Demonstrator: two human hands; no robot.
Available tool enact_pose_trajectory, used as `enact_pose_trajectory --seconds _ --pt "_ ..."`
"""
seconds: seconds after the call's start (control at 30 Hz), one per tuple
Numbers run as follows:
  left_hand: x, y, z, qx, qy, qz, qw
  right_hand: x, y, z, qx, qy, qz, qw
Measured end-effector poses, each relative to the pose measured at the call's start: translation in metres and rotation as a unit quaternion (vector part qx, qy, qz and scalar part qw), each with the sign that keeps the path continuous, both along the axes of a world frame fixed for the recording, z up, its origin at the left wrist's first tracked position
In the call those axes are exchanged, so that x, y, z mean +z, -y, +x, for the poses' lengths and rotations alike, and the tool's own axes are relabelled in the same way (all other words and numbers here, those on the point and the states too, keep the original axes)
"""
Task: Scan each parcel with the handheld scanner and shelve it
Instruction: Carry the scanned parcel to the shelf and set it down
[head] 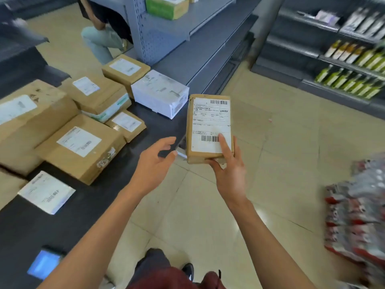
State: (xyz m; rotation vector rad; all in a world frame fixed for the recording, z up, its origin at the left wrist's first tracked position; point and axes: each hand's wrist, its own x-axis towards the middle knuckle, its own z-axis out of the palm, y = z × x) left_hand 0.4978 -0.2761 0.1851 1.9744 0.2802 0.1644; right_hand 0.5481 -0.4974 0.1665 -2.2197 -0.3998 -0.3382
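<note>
Far left of the held parcel (209,128), a glowing scanner (44,263) lies on the dark desk (87,203), beside labelled boxes (81,147) probably awaiting their scan. Just left of the parcel, the left hand (155,161) hangs released, fingers relaxed, holding nothing. The right hand (228,174) grasps the parcel's lower end, label tilted up, likely for reading. Above the parcel stand grey shelves (204,49).

One head-worn view — looking forward and down, close over the dark counter (145,126) and tiled floor (281,163).
</note>
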Motion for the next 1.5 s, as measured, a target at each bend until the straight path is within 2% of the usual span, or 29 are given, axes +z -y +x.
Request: enact_pose_trajectory --seconds 0.2,0.47,0.9,1.23,1.5 --pt "-0.002 0.013 0.075 -0.033 -0.009 -0.02 0.999 -0.01 0.015 0.066 -0.019 -0.006 0.02 1.0" --pt "-0.01 0.015 0.212 -0.083 -0.022 -0.047 0.995 -0.01 0.029 0.173 -0.081 -0.005 0.009 0.997" --pt "-0.021 0.096 0.402 -0.232 -0.033 0.009 0.972 -0.021 0.108 0.316 -0.207 0.008 0.068 0.976" --pt "-0.009 0.186 0.552 -0.213 -0.032 0.027 0.976 -0.022 0.194 0.463 -0.183 0.034 0.066 0.98" --pt "-0.013 0.198 0.632 -0.16 -0.053 -0.003 0.986 -0.01 0.212 0.574 -0.138 0.042 0.044 0.989"
